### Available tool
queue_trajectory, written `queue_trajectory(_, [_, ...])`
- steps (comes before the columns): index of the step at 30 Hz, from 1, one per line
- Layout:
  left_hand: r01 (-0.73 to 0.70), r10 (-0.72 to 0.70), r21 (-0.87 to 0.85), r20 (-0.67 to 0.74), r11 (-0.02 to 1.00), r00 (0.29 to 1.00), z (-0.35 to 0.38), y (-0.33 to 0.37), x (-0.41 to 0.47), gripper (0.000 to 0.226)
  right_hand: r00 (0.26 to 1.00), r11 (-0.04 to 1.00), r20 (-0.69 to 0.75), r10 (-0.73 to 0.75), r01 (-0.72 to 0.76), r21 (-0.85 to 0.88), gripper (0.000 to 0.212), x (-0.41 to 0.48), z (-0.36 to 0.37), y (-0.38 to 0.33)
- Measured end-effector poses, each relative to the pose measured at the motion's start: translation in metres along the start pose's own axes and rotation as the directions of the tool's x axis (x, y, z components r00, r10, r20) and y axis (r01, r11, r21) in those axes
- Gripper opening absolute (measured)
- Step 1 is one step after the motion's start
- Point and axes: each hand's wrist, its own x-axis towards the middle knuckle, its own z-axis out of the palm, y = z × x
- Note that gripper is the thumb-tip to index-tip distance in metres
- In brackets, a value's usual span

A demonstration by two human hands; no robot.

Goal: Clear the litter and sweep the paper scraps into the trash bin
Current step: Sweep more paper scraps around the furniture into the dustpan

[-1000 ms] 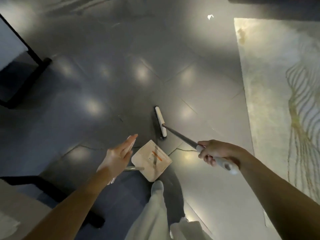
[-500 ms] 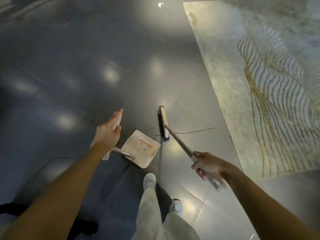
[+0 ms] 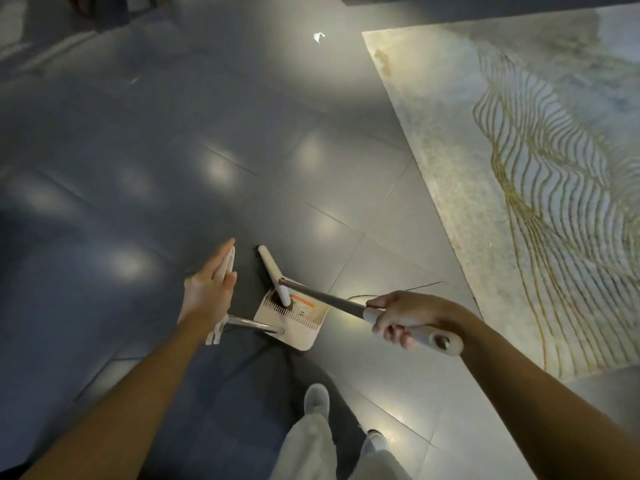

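Grey pole of the broom (image 3: 322, 296) is clenched in the right hand (image 3: 401, 315), its pale head lying across the dustpan's (image 3: 298, 323) far edge. The left hand (image 3: 207, 292) lies straight-fingered along the dustpan's handle, its grip hidden from me; one paper scrap (image 3: 318, 37) sits far off at 12 o'clock.
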Motion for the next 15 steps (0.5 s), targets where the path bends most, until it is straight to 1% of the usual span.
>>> queue_trajectory(2, [-0.030, 0.030, 0.005, 0.000, 1.000, 1.000, -0.007, 0.012, 0.023, 0.058, 1.000, 1.000, -0.019, -0.022, 0.022, -0.003, 0.031, -0.003, -0.006, -0.028])
queue_trajectory(4, [-0.060, 0.060, 0.049, 0.003, 0.997, 0.998, -0.010, 0.028, 0.049, 0.058, 0.998, 0.998, -0.035, -0.057, 0.058, 0.034, 0.029, 0.000, -0.012, -0.054])
queue_trajectory(9, [-0.103, 0.108, 0.111, -0.037, 0.988, 0.993, 0.000, 0.077, 0.138, 0.057, 0.981, 0.968, -0.049, -0.187, 0.192, 0.163, 0.033, 0.032, -0.048, -0.123])
queue_trajectory(12, [-0.130, 0.139, 0.137, -0.057, 0.982, 0.989, 0.013, 0.113, 0.211, 0.057, 0.965, 0.934, -0.074, -0.252, 0.262, 0.242, 0.034, 0.059, -0.090, -0.181])
queue_trajectory(14, [-0.122, 0.129, 0.117, -0.055, 0.986, 0.990, 0.021, 0.141, 0.265, 0.058, 0.956, 0.927, -0.089, -0.278, 0.292, 0.236, 0.036, 0.081, -0.122, -0.228])
queue_trajectory(15, [-0.125, 0.131, 0.104, -0.057, 0.987, 0.990, 0.025, 0.157, 0.294, 0.058, 0.955, 0.937, -0.110, -0.277, 0.293, 0.187, 0.041, 0.093, -0.139, -0.251])
